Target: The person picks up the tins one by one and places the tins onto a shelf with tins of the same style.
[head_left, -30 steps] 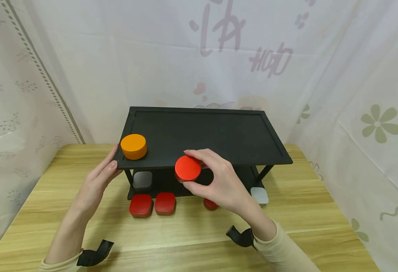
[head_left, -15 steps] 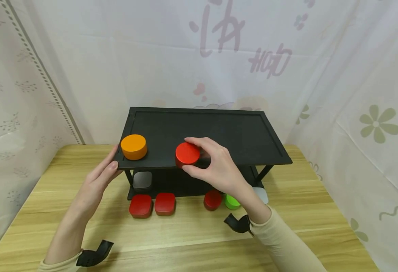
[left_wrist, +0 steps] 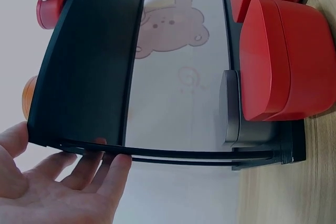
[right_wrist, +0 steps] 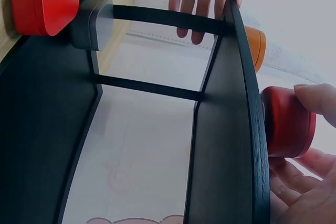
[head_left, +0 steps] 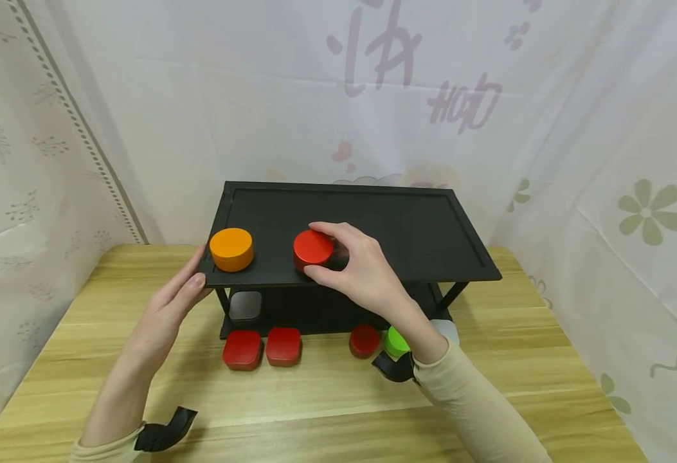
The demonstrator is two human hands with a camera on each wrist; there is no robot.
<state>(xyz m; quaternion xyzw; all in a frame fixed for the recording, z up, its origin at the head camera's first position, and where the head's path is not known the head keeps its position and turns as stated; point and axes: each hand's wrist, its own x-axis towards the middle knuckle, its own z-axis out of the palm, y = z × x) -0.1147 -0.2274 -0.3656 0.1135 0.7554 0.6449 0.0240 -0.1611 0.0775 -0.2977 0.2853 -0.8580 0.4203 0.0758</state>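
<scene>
My right hand [head_left: 358, 267] pinches a round red lidded tin [head_left: 313, 247] between thumb and fingers, at the front of the black shelf's upper board [head_left: 367, 225]. The right wrist view shows the tin [right_wrist: 287, 121] upright, its base at or very near the board. My left hand [head_left: 167, 308] rests against the shelf's left end. Its fingers are fairly straight along the side bar, with the thumb by the front corner, in the left wrist view [left_wrist: 68, 182]. A round orange tin [head_left: 231, 249] stands on the upper board near its left edge.
A dark grey square tin [head_left: 245, 305] sits on the lower board. Before the shelf on the wooden table [head_left: 292, 411] are two square red tins [head_left: 242, 350], a round dark red one [head_left: 364, 341], a green one [head_left: 396, 342] and a partly hidden white one [head_left: 445, 330].
My right hand has carried the round red tin back and slightly left, from the board's front edge onto or just over the board. The left hand stays at the shelf's side.
</scene>
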